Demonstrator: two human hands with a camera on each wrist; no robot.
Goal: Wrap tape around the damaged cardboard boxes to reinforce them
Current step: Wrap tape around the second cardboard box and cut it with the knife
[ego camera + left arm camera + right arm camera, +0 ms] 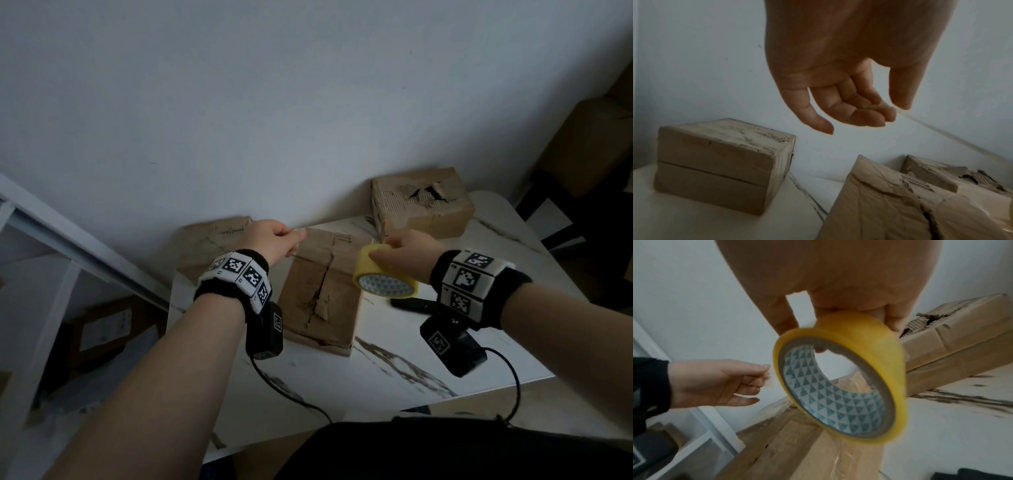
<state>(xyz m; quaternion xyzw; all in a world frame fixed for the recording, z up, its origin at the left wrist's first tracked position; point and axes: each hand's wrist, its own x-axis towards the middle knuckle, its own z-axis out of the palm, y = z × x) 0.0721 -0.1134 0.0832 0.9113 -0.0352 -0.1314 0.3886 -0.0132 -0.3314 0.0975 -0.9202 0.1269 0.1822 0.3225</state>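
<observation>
My left hand (294, 240) pinches the free end of a clear tape strip (953, 136) between thumb and fingertips, above the far end of the middle cardboard box (322, 291). That box lies flat with a long crack down its top. The strip runs right to the yellow tape roll (387, 277), which my right hand (383, 248) grips by its rim, thumb on one side and fingers on the other, over the box's right edge. In the right wrist view the roll (869, 340) is tilted and shows its patterned core.
A closed cardboard box (209, 243) sits against the wall at the left. A box with a torn top (421, 205) stands at the back right. A black object (414, 303) lies on the white marble table (394, 359) under my right wrist. More boxes sit on the floor to the left.
</observation>
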